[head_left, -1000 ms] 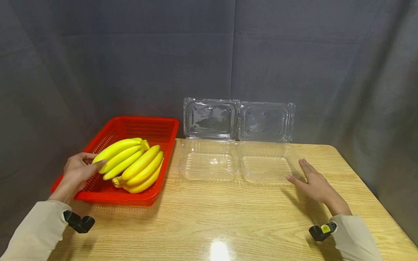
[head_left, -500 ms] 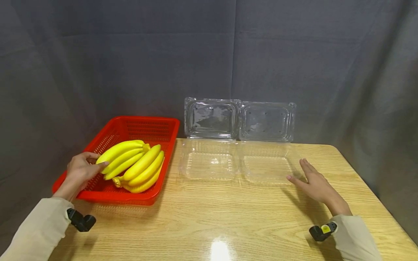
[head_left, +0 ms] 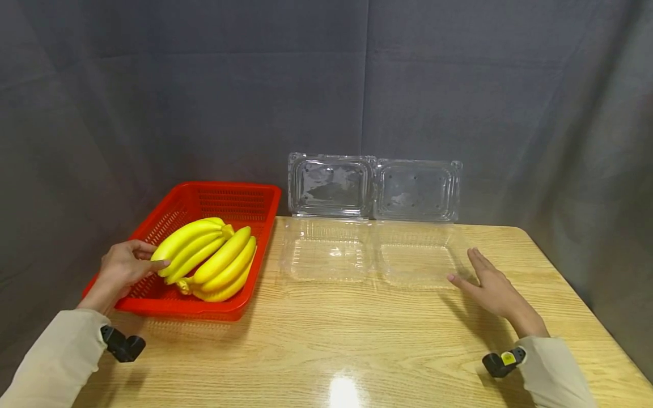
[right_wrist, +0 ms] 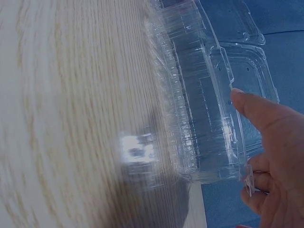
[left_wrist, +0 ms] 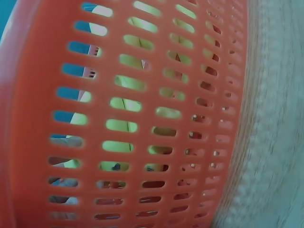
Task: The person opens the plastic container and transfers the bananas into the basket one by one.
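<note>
Two bunches of yellow bananas lie in a red plastic basket (head_left: 268, 226) at the left in the head view. My left hand (head_left: 122, 266) reaches over the basket's left side and holds the tips of the left banana bunch (head_left: 189, 243) between thumb and fingers. Beside it lies the right banana bunch (head_left: 227, 275), its stem toward me. My right hand (head_left: 497, 289) is held with fingers extended beside the right clear plastic container (head_left: 418, 263). In the right wrist view its thumb (right_wrist: 242, 99) overlaps the container's rim. The left wrist view shows mostly the slotted basket wall (left_wrist: 99, 133), which hides the left hand.
A second clear container (head_left: 326, 260) stands left of the first one. Both hinged lids, the left lid (head_left: 330, 186) and the right lid (head_left: 417, 191), stand raised against a dark grey curtain (head_left: 326, 85). Everything rests on a wooden table (head_left: 306, 334).
The left banana bunch has shifted slightly right, and its left end has dropped a little. My left hand has moved a little right with it. The right hand has stayed still.
</note>
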Demonstrator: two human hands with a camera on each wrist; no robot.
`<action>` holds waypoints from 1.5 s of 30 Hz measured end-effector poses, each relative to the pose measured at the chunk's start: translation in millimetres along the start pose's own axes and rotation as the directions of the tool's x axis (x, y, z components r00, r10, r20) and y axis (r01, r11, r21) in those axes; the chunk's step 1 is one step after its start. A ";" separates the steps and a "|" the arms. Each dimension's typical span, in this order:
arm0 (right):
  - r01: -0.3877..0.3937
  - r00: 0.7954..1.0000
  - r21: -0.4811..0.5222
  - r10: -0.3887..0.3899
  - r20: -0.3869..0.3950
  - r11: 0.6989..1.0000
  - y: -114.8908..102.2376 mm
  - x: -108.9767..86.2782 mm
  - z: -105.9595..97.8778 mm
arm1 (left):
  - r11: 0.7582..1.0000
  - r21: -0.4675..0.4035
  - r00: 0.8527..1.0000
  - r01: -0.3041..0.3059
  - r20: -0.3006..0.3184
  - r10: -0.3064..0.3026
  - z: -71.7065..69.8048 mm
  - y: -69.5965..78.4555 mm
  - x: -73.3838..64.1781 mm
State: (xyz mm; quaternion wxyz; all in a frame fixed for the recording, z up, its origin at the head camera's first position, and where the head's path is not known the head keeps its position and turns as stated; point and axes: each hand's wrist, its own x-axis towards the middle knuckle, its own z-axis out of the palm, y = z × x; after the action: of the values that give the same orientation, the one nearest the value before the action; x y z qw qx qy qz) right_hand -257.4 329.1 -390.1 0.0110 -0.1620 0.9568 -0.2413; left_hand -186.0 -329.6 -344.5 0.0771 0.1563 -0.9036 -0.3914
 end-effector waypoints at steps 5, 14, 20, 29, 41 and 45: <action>0.010 1.000 -0.001 -0.010 -0.002 1.000 -0.9 0.2 -0.4 | 0.996 0.090 1.000 0.000 -0.006 0.000 -2.5 2.0 -1.9; 0.009 1.000 -0.016 -0.009 -0.004 1.000 -1.7 0.3 -3.2 | 0.988 0.155 1.000 -0.011 0.014 0.009 -4.8 8.7 -1.2; 0.014 1.000 -0.015 -0.014 -0.009 1.000 -0.4 -0.5 -4.9 | 0.985 0.170 0.999 -0.034 0.014 0.032 -5.7 10.9 -1.0; 0.005 1.000 -0.020 -0.005 -0.011 1.000 0.8 -1.6 -7.2 | 0.985 0.167 0.999 -0.047 0.016 0.045 -6.8 6.8 0.4; 0.008 0.999 -0.033 -0.009 -0.031 0.999 -2.2 -4.8 -12.2 | 0.977 0.196 0.978 -0.086 0.204 0.045 -27.0 18.5 -2.6; 0.028 0.998 -0.034 -0.030 -0.051 0.999 -5.0 -6.2 -15.0 | 0.962 0.238 0.979 -0.137 0.183 0.094 -26.4 30.8 -5.5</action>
State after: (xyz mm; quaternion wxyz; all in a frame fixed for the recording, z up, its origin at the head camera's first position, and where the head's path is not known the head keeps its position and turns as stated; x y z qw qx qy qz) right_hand -251.5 333.7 -374.8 -0.0201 -0.1698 0.9581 -0.2297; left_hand -180.8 -325.9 -304.1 0.0024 0.0775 -0.9564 -0.2815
